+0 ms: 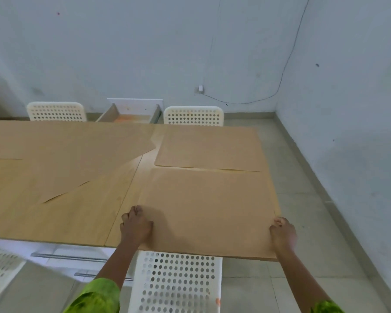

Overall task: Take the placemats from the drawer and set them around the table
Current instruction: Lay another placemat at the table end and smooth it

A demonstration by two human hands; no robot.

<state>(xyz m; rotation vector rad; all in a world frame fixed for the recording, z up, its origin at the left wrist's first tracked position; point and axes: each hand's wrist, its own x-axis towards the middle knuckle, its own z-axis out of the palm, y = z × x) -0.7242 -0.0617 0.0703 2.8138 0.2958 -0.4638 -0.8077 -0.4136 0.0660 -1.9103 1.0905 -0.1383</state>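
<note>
Skewed placemat (72, 159) is laid on the left half of the surface (122, 188), one corner pointing at the centre seam. It is judged not yet squared to a seat. Drawer (128, 115) is seen pulled out behind the far edge. Its contents can't be told beyond an orange tint.

Left hand (136, 224) is set on the near-left corner of the near placemat (208, 206), forearm reaching in over the near edge, knuckles up. Fingers (137, 210) are curled at the mat's left edge, apparently pinching it.

Near placemat lies flat on the right half, just above the near chair (176, 281), likely being lined up to that seat. Far placemat (208, 147) is laid just beyond it, edges almost touching, facing the far-right chair (193, 115).

Right hand (282, 233) is held at the mat's near-right corner, at the surface's side edge, fingers curled round the mat edge. A grip at both corners is judged to stop the mat skewing while it is aligned.
</note>
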